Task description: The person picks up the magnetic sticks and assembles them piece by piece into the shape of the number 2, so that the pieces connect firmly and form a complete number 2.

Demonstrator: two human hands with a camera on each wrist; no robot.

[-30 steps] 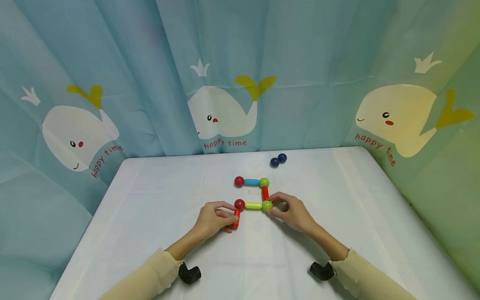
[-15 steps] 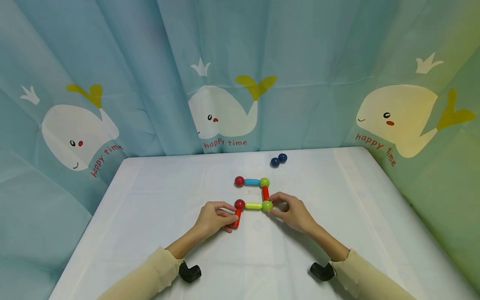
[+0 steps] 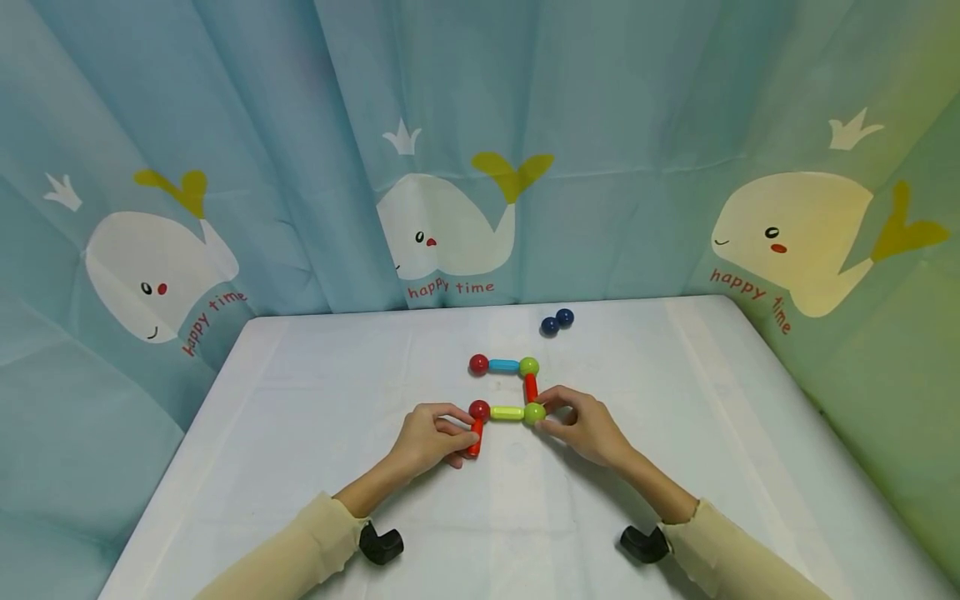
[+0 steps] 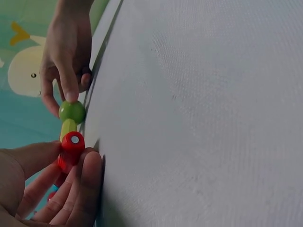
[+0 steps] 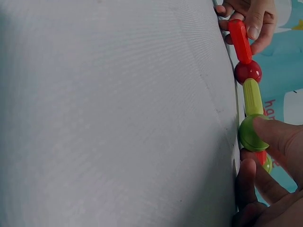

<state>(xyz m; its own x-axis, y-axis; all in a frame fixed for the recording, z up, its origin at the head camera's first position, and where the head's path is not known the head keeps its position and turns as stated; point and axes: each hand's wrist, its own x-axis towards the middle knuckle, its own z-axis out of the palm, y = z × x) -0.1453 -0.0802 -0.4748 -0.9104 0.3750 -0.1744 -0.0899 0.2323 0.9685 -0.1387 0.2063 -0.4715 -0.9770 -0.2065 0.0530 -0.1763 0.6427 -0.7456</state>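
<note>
My left hand [image 3: 427, 440] pinches a red rod [image 3: 476, 438] between thumb and fingers. The rod's far end meets a dark red ball [image 3: 479, 410]. From that ball a yellow-green rod [image 3: 507, 413] runs right to a green ball [image 3: 534, 413], which my right hand [image 3: 587, 425] grips with thumb and fingers. Another red rod [image 3: 531, 387] leads back to a second green ball [image 3: 528, 367]. A blue rod [image 3: 503, 366] joins that one to another dark red ball [image 3: 478, 364]. In the left wrist view, the red rod's end [image 4: 75, 140] shows a light round spot.
Two dark blue balls [image 3: 550, 326] lie together near the back edge of the white-covered table [image 3: 337, 375]. A blue-green curtain [image 3: 615, 167] with whale prints hangs behind and beside the table. A black wrist device [image 3: 381, 543] sits below each sleeve.
The near end of the held red rod has shifted very slightly to the right with my left fingers. The right hand and the other pieces stay put.
</note>
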